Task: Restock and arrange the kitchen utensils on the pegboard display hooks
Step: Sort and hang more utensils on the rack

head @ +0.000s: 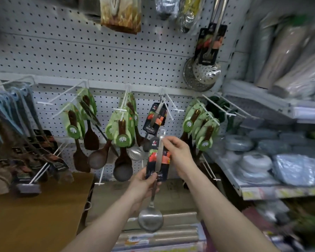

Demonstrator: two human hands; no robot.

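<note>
Nearest you, the ladle [159, 153] is hanging upright between your hands, bowl down, above some wrapped rolls [158, 235]. Your left grip [144, 180] is curling round its handle at the lower edge of the card [152, 161], holding it from the left. Your right grip [178, 151] is pinching the handle near the top, just under the hanging hole. That hole is sitting below the hook [168, 106] and is not yet on it.

A box [35, 215] is standing to your left.

Beyond your hands, a second ladle [155, 117] with the same dark card is hanging alone on that hook, its bowl just left of your held card. Wooden spoons [120, 131] on green cards are hanging on the hooks to either side. Higher up and to the right, skimmers [205, 71] are hanging against the pegboard [62, 51]. On the right, a shelf [262, 192] is carrying blue-grey packs.
</note>
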